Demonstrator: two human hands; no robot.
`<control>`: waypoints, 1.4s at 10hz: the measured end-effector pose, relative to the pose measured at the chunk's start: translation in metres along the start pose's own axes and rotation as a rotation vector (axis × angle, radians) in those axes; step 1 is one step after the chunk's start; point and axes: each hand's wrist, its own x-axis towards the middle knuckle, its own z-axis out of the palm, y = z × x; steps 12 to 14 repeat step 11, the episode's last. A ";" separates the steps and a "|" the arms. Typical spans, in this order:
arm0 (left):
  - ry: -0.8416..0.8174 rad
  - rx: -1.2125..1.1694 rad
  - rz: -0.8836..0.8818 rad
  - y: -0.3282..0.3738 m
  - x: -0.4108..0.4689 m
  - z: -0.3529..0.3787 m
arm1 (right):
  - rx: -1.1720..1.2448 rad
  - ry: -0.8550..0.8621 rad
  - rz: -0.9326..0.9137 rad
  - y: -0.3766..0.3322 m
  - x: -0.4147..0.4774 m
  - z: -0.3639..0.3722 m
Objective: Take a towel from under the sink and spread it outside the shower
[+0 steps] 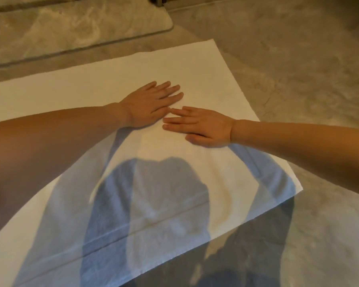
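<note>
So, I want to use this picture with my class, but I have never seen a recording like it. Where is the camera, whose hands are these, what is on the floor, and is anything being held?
There is only one picture, from a wide-angle camera worn on the person's head, looking forward and down. No machine is involved: the two bare arms belong to that person. A large white rectangular cloth towel lies spread on the beige marbled stone floor. The left hand and the right hand rest flat on it, palms down, fingers straight, fingertips almost meeting. Nothing is gripped; they seem to be pressing or smoothing the cloth. The dark shapes on the near part are the person's own shadow. At the top left runs a raised stone ledge with a rounded corner, possibly the shower's edge, though that is not certain.
</note>
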 end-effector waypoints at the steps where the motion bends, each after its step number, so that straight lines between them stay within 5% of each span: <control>1: 0.020 -0.041 -0.046 0.001 0.001 0.009 | -0.011 0.018 0.006 -0.019 -0.024 0.018; 4: 0.004 -0.057 -0.038 0.000 0.001 0.009 | 0.128 -0.035 -0.160 -0.095 -0.119 0.044; 5: -0.015 -0.050 -0.052 0.000 0.000 0.006 | 0.243 0.031 -0.025 -0.093 -0.109 0.034; 6: 0.037 -0.037 -0.139 0.020 0.000 0.000 | 0.265 0.196 0.408 -0.087 -0.079 0.022; 8: 0.067 -0.116 -0.114 0.082 -0.017 0.019 | 0.132 0.148 0.789 -0.075 -0.079 0.033; 14: 0.064 -0.119 -0.128 0.081 -0.014 0.019 | 0.136 0.191 0.800 -0.069 -0.085 0.036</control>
